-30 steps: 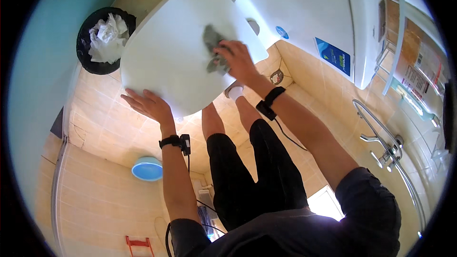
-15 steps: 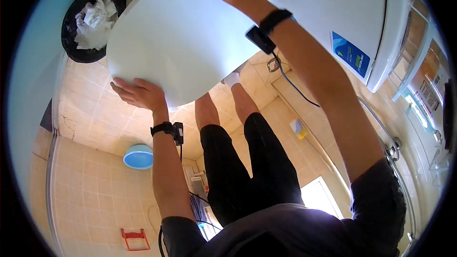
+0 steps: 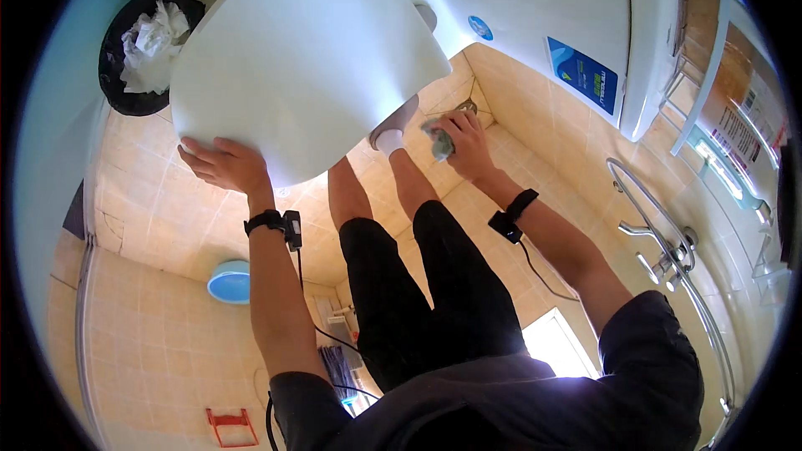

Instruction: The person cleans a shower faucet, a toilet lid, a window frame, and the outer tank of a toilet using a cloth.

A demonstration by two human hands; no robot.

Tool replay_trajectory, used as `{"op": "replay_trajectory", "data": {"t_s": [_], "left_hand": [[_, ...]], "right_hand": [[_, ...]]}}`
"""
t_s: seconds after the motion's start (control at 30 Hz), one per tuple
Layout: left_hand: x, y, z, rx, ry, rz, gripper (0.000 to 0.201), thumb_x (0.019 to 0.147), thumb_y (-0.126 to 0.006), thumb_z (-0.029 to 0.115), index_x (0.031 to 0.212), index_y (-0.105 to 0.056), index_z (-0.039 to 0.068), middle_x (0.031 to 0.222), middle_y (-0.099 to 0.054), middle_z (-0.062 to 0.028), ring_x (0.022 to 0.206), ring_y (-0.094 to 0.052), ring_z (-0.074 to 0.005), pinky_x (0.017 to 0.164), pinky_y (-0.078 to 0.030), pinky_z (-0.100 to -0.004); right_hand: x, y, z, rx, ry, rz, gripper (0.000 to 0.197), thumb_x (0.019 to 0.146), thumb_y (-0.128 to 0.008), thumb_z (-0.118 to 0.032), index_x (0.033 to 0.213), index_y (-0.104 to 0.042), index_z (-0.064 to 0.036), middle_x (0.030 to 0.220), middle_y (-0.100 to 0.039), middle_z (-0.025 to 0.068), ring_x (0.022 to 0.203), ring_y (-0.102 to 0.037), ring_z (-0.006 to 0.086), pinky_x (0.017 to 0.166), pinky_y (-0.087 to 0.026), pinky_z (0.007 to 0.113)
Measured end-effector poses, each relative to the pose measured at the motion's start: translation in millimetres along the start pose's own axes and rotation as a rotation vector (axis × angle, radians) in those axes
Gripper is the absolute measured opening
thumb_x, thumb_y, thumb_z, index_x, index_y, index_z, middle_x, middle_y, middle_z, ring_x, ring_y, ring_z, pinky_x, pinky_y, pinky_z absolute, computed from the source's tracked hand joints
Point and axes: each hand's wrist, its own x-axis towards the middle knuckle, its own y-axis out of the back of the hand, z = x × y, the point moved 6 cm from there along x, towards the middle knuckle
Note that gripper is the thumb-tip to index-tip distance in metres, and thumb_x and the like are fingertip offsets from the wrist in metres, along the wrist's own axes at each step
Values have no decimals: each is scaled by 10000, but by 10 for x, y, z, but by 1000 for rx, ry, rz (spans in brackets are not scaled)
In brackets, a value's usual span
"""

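Gripping one crumpled grey cloth (image 3: 439,142), the right hand (image 3: 469,147) is closed tightly around it, apart from and to the right of one white toilet lid (image 3: 313,58). This lid lies lowered, its long axis slanting, its rounded front pointing to the lower left. One left hand (image 3: 230,165), fingers slightly spread, touches that front edge. Two black wrist straps (image 3: 266,221) are worn.

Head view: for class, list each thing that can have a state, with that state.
Lid: looks closed
Bin: open, holding crumpled paper
Cloth: bunched up, held clear of the lid
Left hand: spread, resting on the lid's edge
Right hand: closed around the cloth
Tap: no running water visible
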Motion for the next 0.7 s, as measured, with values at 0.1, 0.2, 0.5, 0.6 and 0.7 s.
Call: {"op": "replay_trajectory", "data": {"t_s": [0.1, 0.2, 0.5, 0.6, 0.7], "left_hand": [[-41, -17, -5, -10, -24, 12, 608, 1048, -366, 359, 1570, -320, 51, 1564, -348, -256, 1373, -414, -447, 1091, -380, -577], [4, -13, 19, -4, -3, -9, 612, 1048, -363, 372, 1568, -325, 51, 1564, -348, -256, 1379, -408, -446, 1101, -375, -573], [-35, -16, -8, -12, 27, -23, 621, 1052, -338, 390, 1565, -328, 41, 1558, -354, -242, 1402, -389, -424, 1136, -366, -572], [-36, 1, 11, -19, 64, -41, 624, 1056, -331, 410, 1560, -338, 43, 1555, -360, -241, 1403, -390, -422, 1139, -364, -572], [-45, 13, 24, -36, 71, -44, 621, 1057, -337, 419, 1550, -351, 42, 1552, -362, -245, 1389, -396, -434, 1131, -365, -582]], "right_hand": [[864, 457, -637, 86, 83, 221, 416, 738, -757, -66, 1131, -700, -191, 1187, -602, 69, 1163, -527, 354, 1012, -417, 492], [2096, 718, -1037, -62, 345, 373, 589, 643, -778, -37, 1198, -688, -215, 1281, -586, 67, 1207, -519, 337, 1010, -442, 475], [2330, 248, -1004, 10, 433, 312, 576, 735, -738, -84, 1300, -658, -163, 1405, -535, 111, 1311, -467, 359, 1100, -397, 493], [1348, -70, -538, -25, 384, 171, 862, 576, -816, -21, 1384, -619, -244, 1415, -523, 51, 1302, -479, 329, 1098, -447, 479], [955, -81, -434, -53, 339, 50, 852, 646, -771, -3, 1433, -578, -268, 1425, -515, 37, 1291, -481, 325, 1111, -452, 475]]}}
